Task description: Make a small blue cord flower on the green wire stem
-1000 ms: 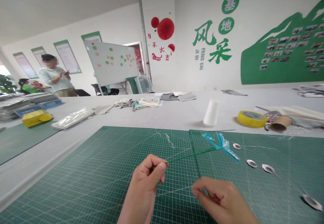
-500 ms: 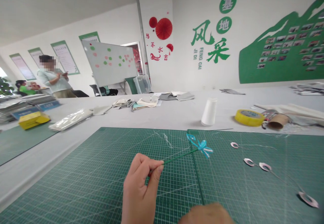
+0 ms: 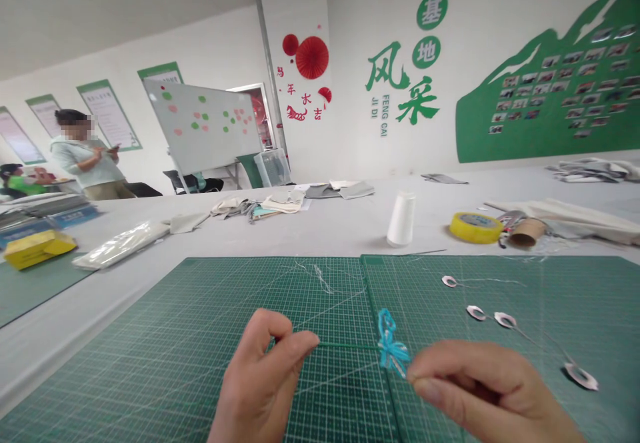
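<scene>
I'm watching the left hand (image 3: 265, 371) pinching the green stem (image 3: 347, 345); the right hand (image 3: 483, 383), newly raised, is nipping the blue flower (image 3: 391, 352) by its edge (both ends are now being held) above green mats (image 3: 240, 296). Beyond, a white cone (image 3: 401, 219) is standing.

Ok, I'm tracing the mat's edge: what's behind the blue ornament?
Green cutting mats show around it, meeting at a dark line; whatever the blue ornament covers cannot be seen.

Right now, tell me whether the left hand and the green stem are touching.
Touching. The head view shows it: the green stem emerges directly from the pinch of the left hand, with no gap.
</scene>
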`<state>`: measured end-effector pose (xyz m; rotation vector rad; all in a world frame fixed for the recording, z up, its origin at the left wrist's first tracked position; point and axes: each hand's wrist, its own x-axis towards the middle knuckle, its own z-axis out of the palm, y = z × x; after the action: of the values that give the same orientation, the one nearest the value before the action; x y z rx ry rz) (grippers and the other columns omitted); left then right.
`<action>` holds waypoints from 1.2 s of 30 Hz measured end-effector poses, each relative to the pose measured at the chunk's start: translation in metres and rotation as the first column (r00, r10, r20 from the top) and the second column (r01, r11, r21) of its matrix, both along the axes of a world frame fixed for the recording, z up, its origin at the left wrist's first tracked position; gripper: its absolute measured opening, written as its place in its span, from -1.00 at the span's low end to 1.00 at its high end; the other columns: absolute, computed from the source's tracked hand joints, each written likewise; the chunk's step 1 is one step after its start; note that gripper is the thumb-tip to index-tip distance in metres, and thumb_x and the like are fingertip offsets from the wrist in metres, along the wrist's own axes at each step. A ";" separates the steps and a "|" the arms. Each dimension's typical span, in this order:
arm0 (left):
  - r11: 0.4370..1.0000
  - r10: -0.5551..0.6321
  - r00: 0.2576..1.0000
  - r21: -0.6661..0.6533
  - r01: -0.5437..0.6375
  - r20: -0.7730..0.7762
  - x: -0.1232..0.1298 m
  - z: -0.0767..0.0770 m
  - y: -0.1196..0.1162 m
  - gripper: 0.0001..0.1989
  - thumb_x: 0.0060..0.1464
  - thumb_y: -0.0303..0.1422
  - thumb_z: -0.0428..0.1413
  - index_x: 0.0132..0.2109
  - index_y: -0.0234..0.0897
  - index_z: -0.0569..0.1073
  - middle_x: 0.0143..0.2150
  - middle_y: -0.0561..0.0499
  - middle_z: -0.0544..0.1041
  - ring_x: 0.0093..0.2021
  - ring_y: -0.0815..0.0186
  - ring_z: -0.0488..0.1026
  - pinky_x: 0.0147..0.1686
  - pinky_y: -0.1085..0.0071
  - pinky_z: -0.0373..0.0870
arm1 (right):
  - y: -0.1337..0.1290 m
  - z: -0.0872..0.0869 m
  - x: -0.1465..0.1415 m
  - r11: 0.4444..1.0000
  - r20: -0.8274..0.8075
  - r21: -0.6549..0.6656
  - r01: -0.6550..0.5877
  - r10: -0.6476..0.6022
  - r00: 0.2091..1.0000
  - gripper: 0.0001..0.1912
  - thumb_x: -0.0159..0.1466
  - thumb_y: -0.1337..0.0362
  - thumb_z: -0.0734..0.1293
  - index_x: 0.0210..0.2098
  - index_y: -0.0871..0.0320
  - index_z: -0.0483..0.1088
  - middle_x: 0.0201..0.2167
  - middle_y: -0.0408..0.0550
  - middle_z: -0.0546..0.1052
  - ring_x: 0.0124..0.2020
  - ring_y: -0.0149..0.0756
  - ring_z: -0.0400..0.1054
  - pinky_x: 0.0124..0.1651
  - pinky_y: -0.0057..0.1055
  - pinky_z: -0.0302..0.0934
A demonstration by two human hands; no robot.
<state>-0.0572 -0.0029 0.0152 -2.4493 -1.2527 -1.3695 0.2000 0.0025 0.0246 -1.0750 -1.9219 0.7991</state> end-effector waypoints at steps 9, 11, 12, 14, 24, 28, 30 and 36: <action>0.893 -0.234 0.971 -0.386 0.232 0.043 -0.009 0.012 -0.001 -0.77 0.23 -0.50 -0.02 -0.28 -0.16 0.50 -0.37 0.04 0.25 -0.47 0.36 0.30 -0.53 0.45 0.25 | 0.017 -0.008 0.010 0.994 -0.006 -0.112 0.020 -0.021 1.000 -0.76 0.23 0.09 0.33 -0.46 0.06 0.52 -0.59 -0.19 0.44 -0.55 -0.37 0.27 -0.50 -0.49 0.18; 0.856 -0.264 0.953 -0.420 0.303 0.149 -0.012 0.012 -0.001 -0.79 0.23 -0.44 0.02 -0.29 -0.14 0.53 -0.37 0.04 0.24 -0.47 0.36 0.29 -0.50 0.44 0.27 | 0.019 -0.012 0.009 0.986 -0.052 -0.164 0.011 -0.020 0.998 -0.76 0.22 0.07 0.34 -0.46 0.06 0.51 -0.62 -0.21 0.39 -0.57 -0.39 0.22 -0.52 -0.50 0.12; 0.836 -0.273 0.938 -0.430 0.341 0.213 -0.012 0.012 -0.001 -0.80 0.23 -0.42 0.04 -0.28 -0.13 0.54 -0.36 0.04 0.24 -0.46 0.36 0.28 -0.48 0.43 0.28 | 0.020 -0.015 0.008 0.982 -0.084 -0.190 0.012 -0.028 0.996 -0.75 0.21 0.06 0.35 -0.46 0.06 0.51 -0.63 -0.23 0.37 -0.57 -0.40 0.20 -0.53 -0.50 0.10; 0.793 -0.276 0.892 -0.439 0.422 0.359 -0.011 0.011 -0.002 -0.84 0.21 -0.36 0.09 -0.30 -0.12 0.56 -0.34 0.03 0.24 -0.41 0.35 0.29 -0.43 0.41 0.30 | 0.021 -0.020 0.004 0.975 -0.137 -0.223 0.016 -0.048 0.989 -0.74 0.20 0.05 0.36 -0.48 0.07 0.50 -0.64 -0.25 0.33 -0.58 -0.42 0.15 -0.53 -0.50 0.05; 0.390 0.217 0.229 -0.300 0.871 0.949 0.031 0.003 -0.005 -0.87 0.01 -0.37 0.31 -0.40 -0.30 0.51 -0.33 -0.02 0.58 -0.38 0.38 0.53 -0.34 0.50 0.42 | 0.024 -0.044 -0.023 0.983 0.046 -0.183 -0.026 0.035 0.998 -0.73 0.25 0.17 0.32 -0.51 0.15 0.49 -0.68 -0.26 0.29 -0.62 -0.45 0.17 -0.55 -0.51 0.07; 0.452 0.328 0.224 -0.360 0.816 0.918 0.034 -0.002 0.000 -0.83 -0.03 -0.39 0.34 -0.42 -0.34 0.49 -0.32 -0.01 0.60 -0.35 0.40 0.53 -0.27 0.51 0.44 | 0.018 -0.046 -0.028 0.978 0.245 0.185 0.096 -0.140 0.959 -0.78 0.17 0.35 0.32 -0.21 0.09 0.54 -0.24 -0.01 0.51 -0.17 -0.15 0.42 -0.11 -0.16 0.32; 0.471 0.354 0.222 -0.378 0.797 0.908 0.036 -0.005 0.003 -0.83 -0.04 -0.38 0.34 -0.41 -0.35 0.50 -0.35 -0.01 0.60 -0.36 0.42 0.52 -0.27 0.53 0.44 | 0.013 -0.050 -0.030 0.953 0.200 0.279 0.118 -0.178 0.964 -0.47 0.15 0.38 0.31 0.13 0.06 0.36 0.08 0.08 0.40 0.13 -0.04 0.26 0.14 0.04 0.15; 0.464 0.322 0.218 -0.354 0.812 0.921 0.053 -0.017 0.002 -0.83 -0.03 -0.38 0.33 -0.42 -0.35 0.50 -0.39 -0.02 0.59 -0.38 0.42 0.48 -0.25 0.50 0.40 | 0.001 -0.065 -0.053 0.998 -0.164 0.003 -0.062 0.062 0.984 -0.48 0.27 0.24 0.27 0.22 0.01 0.22 0.24 0.06 0.31 0.26 -0.08 0.14 0.23 -0.03 0.08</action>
<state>-0.0041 -0.0012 -0.0021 -2.0920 -2.1011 -3.6003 0.1473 0.0039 -0.0404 -0.9247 -1.8222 0.8966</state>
